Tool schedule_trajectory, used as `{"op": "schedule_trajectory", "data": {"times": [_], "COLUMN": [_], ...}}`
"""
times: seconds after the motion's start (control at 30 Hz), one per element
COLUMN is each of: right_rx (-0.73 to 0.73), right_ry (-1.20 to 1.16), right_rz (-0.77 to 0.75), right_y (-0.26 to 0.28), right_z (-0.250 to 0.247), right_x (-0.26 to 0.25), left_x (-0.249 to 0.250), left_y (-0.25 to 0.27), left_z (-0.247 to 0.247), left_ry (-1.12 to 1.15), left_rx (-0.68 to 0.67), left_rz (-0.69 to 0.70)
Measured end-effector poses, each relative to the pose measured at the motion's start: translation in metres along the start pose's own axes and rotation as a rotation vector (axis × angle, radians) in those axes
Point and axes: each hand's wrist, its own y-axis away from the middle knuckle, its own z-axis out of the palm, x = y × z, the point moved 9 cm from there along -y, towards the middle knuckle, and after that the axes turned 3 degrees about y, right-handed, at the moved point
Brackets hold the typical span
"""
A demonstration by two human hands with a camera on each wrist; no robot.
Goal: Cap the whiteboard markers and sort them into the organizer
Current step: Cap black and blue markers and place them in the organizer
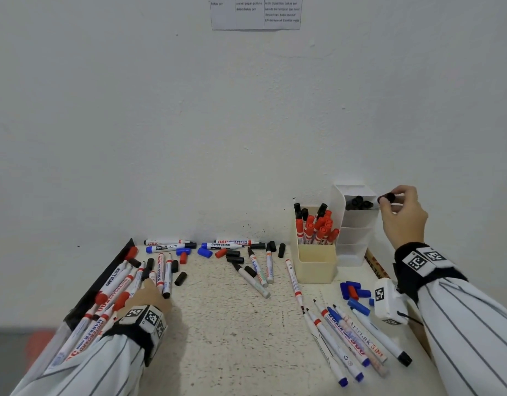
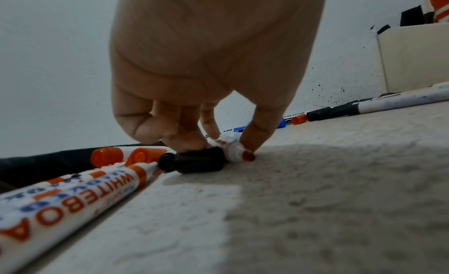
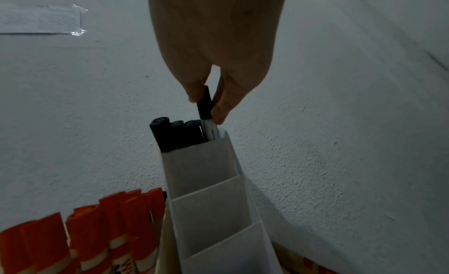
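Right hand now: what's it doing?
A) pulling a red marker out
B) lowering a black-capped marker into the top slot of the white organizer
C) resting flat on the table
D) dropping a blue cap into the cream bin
B: the right hand pinches a black-capped marker entering the top slot of the white organizer, beside other black-capped markers.

on the worktop (image 1: 218,324), loose markers (image 1: 255,274) lie left and before the organizer (image 1: 357,247), which stands at the back right against the wall (image 1: 246,110).
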Motion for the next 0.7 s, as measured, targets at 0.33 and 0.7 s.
{"op": "schedule_trajectory", "data": {"times": [0.33,0.7], "right_rx": [-0.116,-0.306], "right_ry": [0.161,0.638], "right_rz": [0.061,-0.121], "right_y": [-0.002,0.000], "right_z": [0.024,0.047], "right_x": [0.017,-0.006], "left_x": [0.002,0.005], "left_y": [0.014,0.029], "left_z": [-0.013,-0.024], "left_ry": [0.020,0.044], "left_rx": [0.010,-0.039], "left_rz": [-0.012,-0.056]}}
